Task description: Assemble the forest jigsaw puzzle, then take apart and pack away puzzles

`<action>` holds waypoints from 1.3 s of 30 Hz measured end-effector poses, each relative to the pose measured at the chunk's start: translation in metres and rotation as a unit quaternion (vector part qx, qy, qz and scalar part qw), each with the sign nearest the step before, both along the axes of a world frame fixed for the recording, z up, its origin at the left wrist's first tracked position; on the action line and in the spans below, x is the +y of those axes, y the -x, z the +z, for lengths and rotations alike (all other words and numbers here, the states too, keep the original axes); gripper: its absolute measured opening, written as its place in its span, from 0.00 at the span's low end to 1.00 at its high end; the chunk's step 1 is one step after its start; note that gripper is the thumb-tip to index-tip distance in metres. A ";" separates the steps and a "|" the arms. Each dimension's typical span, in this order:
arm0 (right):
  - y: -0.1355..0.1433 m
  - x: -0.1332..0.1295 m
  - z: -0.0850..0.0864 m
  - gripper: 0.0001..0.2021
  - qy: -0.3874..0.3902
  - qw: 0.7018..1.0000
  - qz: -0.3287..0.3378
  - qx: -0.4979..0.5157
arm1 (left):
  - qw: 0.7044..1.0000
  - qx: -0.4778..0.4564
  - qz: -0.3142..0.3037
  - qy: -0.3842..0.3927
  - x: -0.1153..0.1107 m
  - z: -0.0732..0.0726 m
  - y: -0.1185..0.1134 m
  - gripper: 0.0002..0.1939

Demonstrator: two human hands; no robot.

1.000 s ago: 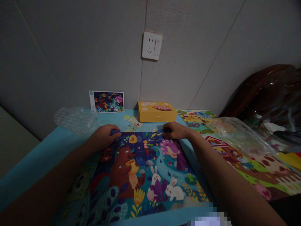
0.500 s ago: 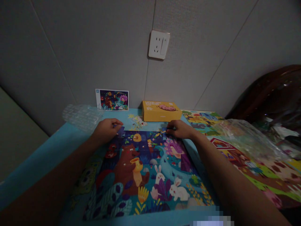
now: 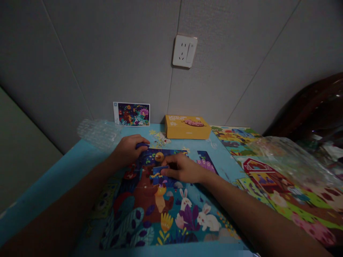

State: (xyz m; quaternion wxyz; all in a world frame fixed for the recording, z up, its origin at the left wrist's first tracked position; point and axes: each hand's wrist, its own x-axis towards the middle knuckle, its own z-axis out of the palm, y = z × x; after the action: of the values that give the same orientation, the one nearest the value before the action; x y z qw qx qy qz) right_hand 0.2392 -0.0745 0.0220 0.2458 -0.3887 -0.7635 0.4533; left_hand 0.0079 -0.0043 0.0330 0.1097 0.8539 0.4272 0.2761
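Piece-by-piece handling, I'd say — left hand (image 3: 130,148) pinches a blue piece (image 3: 142,145) by the puzzle (image 3: 187,216)'s top-left corner, right hand (image 3: 183,167) grips a second piece (image 3: 159,170) over its upper middle. Puzzle's flat on the counter (image 3: 68,166) — next move calls for a light pinch.

2 forearms (image 3: 235,203) stretch forward, converging, both hands (image 3: 184,168) pinching.

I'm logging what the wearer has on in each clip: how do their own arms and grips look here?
The left grip and right grip are ungloved human hands. The left forearm and right forearm are bare as far as they show, with no sleeve, watch or bracelet visible. It's too dim to make out small marks.
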 end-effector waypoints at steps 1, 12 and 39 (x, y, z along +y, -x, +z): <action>0.002 0.001 -0.003 0.14 0.000 1.000 -0.013 0.007 | 1.000 -0.006 0.012 -0.010 -0.001 0.002 0.000 0.13; 0.017 0.005 -0.014 0.15 0.024 0.983 -0.058 0.175 | 0.983 -0.133 -0.124 -0.037 -0.023 0.001 -0.013 0.14; 0.001 0.019 0.007 0.11 0.196 0.810 -0.203 0.515 | 0.955 -0.046 -0.155 -0.247 -0.025 0.001 -0.015 0.15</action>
State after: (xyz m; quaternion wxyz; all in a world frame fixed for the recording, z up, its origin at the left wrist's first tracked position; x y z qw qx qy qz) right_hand 0.2385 -0.0559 0.0292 0.6076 -0.2843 -0.3240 0.6671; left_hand 0.0224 -0.0288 0.0337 -0.0439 0.8964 0.2023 0.3918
